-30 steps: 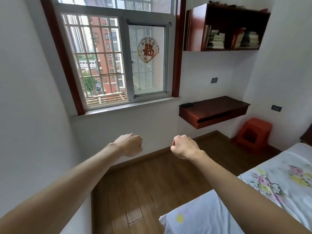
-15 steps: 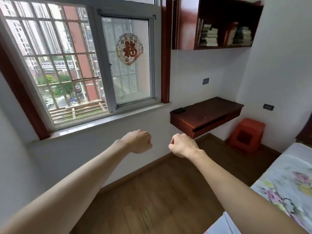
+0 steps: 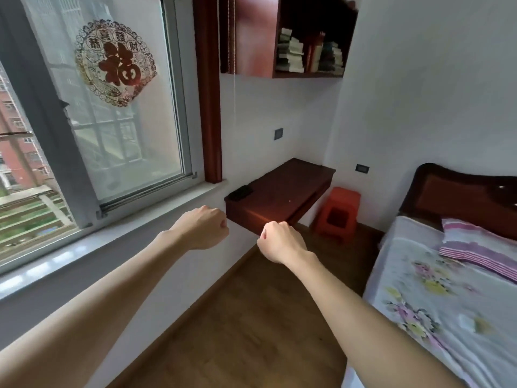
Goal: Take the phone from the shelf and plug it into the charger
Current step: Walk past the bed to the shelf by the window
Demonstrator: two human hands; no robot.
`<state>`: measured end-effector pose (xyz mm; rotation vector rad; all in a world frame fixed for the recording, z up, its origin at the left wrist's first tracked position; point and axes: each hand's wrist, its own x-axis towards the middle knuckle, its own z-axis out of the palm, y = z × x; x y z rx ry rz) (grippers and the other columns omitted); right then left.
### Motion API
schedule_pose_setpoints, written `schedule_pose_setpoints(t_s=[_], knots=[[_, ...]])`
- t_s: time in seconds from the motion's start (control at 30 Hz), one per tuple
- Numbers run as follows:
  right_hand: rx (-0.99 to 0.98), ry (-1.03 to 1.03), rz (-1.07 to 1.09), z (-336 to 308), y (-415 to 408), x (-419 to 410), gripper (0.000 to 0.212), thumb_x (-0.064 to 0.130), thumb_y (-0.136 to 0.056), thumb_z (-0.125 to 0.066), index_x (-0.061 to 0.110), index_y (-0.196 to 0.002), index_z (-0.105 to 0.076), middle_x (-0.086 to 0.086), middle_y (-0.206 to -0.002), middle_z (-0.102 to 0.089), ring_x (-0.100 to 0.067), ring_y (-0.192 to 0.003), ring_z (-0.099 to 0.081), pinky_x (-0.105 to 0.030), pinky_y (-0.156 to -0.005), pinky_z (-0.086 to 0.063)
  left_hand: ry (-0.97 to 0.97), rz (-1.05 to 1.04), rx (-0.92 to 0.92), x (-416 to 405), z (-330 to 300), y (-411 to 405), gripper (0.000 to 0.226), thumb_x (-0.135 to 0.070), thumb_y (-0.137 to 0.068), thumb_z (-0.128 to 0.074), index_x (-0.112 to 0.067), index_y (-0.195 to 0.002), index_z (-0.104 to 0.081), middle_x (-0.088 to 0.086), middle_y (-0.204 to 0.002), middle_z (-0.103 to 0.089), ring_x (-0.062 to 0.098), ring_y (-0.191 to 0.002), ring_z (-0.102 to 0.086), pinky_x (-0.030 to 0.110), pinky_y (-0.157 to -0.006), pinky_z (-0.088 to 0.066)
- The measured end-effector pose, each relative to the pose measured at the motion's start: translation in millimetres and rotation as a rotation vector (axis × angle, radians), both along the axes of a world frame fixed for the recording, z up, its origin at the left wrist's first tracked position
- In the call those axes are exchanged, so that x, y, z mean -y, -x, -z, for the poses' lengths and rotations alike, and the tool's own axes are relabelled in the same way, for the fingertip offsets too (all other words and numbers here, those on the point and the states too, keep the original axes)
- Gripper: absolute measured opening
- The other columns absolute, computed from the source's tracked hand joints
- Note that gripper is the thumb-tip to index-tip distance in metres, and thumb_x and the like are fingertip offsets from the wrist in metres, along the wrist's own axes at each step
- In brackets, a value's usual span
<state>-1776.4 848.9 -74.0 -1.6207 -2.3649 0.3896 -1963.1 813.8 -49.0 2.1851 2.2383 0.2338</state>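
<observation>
**Two fists before the wall shelf**

Both arms reach forward, left hand (image 3: 202, 228) and right hand (image 3: 281, 241) curled into empty fists, apart. Beyond them a dark phone (image 3: 241, 192) lies at the left end of the wooden shelf (image 3: 291, 186), beside the window sill (image 3: 156, 217).

Showing glossy dark-red wood on desk (image 3: 291, 189); gleaming smooth plastic on orange stool (image 3: 340, 211); lying matt, printed cloth over bed (image 3: 447, 303); showing wood-grain floor (image 3: 251, 317).

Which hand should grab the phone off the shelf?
Probably the left hand: it hovers just below the phone at the shelf's near corner. The right hand is slightly farther.
</observation>
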Motion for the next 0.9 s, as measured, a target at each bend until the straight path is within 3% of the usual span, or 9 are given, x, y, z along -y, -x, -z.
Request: schedule_pose_setpoints(t_s=[0.13, 0.27, 0.37, 0.47, 0.57, 0.67, 0.77, 0.9], knots=[[0.023, -0.003, 0.079, 0.0, 7.2, -38.2, 0.021, 0.022, -0.097, -0.055, 0.01, -0.103, -0.072, -0.009, -0.099, -0.074, -0.028, -0.091, -0.072, -0.035, -0.076, -0.059, 0.008, 0.1, 0.033, -52.8, -0.3, 10.8, 0.024, -0.024, -0.088, -0.044, -0.016, -0.084, -0.067, 0.005, -0.085, -0.066, 0.025, -0.074, -0.063, 0.033, -0.056, -0.046], [0.021, -0.03, 0.121, 2.2, 3.8, -85.0, 0.022, 0.028, -0.098, -0.058, 0.013, -0.108, -0.07, -0.006, -0.096, -0.074, -0.025, -0.086, -0.073, -0.03, -0.066, -0.057, 0.033, 0.153, 0.027, -108.2, 4.4, 3.6, 0.024, -0.024, -0.089, -0.045, -0.016, -0.085, -0.067, 0.002, -0.081, -0.064, 0.021, -0.068, -0.058, 0.028, -0.051, -0.04], [0.004, -0.021, 0.148, 8.3, -4.2, -124.7, 0.019, 0.026, -0.098, -0.056, 0.013, -0.102, -0.07, -0.003, -0.086, -0.069, -0.025, -0.083, -0.074, -0.021, -0.053, -0.045, 0.069, 0.177, 0.044, -151.1, 10.9, -9.2, 0.026, -0.024, -0.09, -0.044, -0.016, -0.082, -0.067, 0.001, -0.08, -0.066, 0.019, -0.066, -0.06, 0.029, -0.052, -0.041], [-0.005, -0.029, 0.141, 15.4, -14.1, -173.8, 0.02, 0.024, -0.097, -0.055, 0.012, -0.103, -0.07, -0.006, -0.09, -0.072, -0.027, -0.085, -0.072, -0.025, -0.058, -0.045, 0.087, 0.171, 0.022, -196.6, 17.5, -19.8, 0.027, -0.023, -0.091, -0.044, -0.015, -0.085, -0.069, 0.004, -0.083, -0.069, 0.022, -0.072, -0.065, 0.03, -0.055, -0.045], [-0.011, -0.033, 0.114, 22.3, -23.7, -222.5, 0.022, 0.024, -0.097, -0.054, 0.011, -0.104, -0.07, -0.003, -0.083, -0.068, -0.023, -0.074, -0.065, -0.027, -0.059, -0.043, 0.119, 0.125, 0.02, -239.6, 20.6, -26.8, 0.027, -0.024, -0.091, -0.044, -0.013, -0.087, -0.069, 0.006, -0.087, -0.069, 0.024, -0.073, -0.064, 0.032, -0.058, -0.046], [-0.002, 0.012, 0.067, 28.0, -30.5, -270.7, 0.022, 0.024, -0.097, -0.054, 0.012, -0.106, -0.07, -0.003, -0.091, -0.073, -0.021, -0.081, -0.069, -0.027, -0.061, -0.048, 0.168, 0.074, 0.053, -281.9, 25.4, -29.6, 0.028, -0.021, -0.089, -0.043, -0.011, -0.085, -0.069, 0.009, -0.089, -0.069, 0.027, -0.076, -0.065, 0.036, -0.063, -0.051], [-0.015, 0.035, 0.038, 32.4, -34.8, -314.5, 0.02, 0.023, -0.098, -0.054, 0.012, -0.104, -0.07, -0.004, -0.089, -0.073, -0.019, -0.079, -0.07, -0.024, -0.056, -0.045, 0.178, 0.031, 0.09, -320.5, 34.4, -28.8, 0.027, -0.02, -0.088, -0.043, -0.011, -0.082, -0.068, 0.007, -0.084, -0.067, 0.026, -0.071, -0.061, 0.033, -0.059, -0.046], [0.002, 0.074, 0.009, 45.2, -36.9, -364.9, 0.021, 0.022, -0.098, -0.054, 0.012, -0.108, -0.07, -0.004, -0.096, -0.074, -0.021, -0.086, -0.07, -0.027, -0.062, -0.046, 0.162, -0.008, 0.124, -364.6, 57.0, -23.3, 0.025, -0.02, -0.088, -0.044, -0.013, -0.078, -0.065, 0.003, -0.079, -0.064, 0.023, -0.067, -0.058, 0.031, -0.057, -0.045]])
